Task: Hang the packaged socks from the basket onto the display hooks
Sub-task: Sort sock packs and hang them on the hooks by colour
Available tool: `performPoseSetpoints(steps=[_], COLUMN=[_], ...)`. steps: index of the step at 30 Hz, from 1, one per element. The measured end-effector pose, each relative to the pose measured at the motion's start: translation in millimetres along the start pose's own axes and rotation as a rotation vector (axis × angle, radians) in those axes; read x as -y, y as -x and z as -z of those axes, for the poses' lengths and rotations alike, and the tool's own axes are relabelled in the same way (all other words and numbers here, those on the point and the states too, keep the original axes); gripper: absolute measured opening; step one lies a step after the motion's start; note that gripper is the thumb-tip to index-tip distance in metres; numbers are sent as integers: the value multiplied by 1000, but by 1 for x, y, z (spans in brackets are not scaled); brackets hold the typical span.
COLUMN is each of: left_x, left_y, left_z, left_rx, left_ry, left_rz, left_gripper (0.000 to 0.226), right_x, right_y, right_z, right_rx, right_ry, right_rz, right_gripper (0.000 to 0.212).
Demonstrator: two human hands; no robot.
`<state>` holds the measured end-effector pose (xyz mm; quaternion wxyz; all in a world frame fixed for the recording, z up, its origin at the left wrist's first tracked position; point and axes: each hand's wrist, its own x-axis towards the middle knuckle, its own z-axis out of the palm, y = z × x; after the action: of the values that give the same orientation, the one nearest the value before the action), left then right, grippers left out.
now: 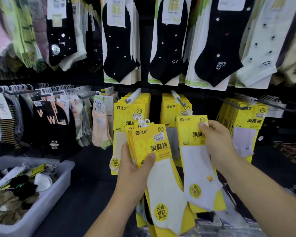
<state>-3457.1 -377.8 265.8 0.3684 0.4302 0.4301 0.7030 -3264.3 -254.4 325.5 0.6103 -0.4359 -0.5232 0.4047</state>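
Before a dark wall of hanging socks, a person's left hand (133, 168) grips a fanned stack of yellow-carded white sock packs (154, 146) while the right hand (219, 142) pinches a single yellow-carded white sock pack (193, 161) by its top corner, just below a white-sleeved display hook (175, 94), well apart from the grey plastic basket (61, 185) of socks at lower left.

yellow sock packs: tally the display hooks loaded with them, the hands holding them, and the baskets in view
display hooks loaded with yellow sock packs: 3
hands holding them, left hand and right hand: 2
grey basket: 1
total: 6
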Motion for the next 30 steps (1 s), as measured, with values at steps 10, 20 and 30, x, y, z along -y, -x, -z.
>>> performPoseSetpoints(steps=[10, 20, 30], left_x=[1, 0, 0], left_y=[-3, -3, -3], left_z=[0, -3, -4], left_rx=[-7, 3, -1], left_ry=[-59, -55, -70], left_rz=[-24, -24, -40], left_gripper=[40, 40, 40], right_x=[18, -3, 12], right_y=[-37, -45, 30], right_z=[-30, -40, -33], right_rx=[-26, -96, 166], right_ry=[190, 223, 262], right_rz=[241, 142, 136], right_gripper=[18, 19, 30])
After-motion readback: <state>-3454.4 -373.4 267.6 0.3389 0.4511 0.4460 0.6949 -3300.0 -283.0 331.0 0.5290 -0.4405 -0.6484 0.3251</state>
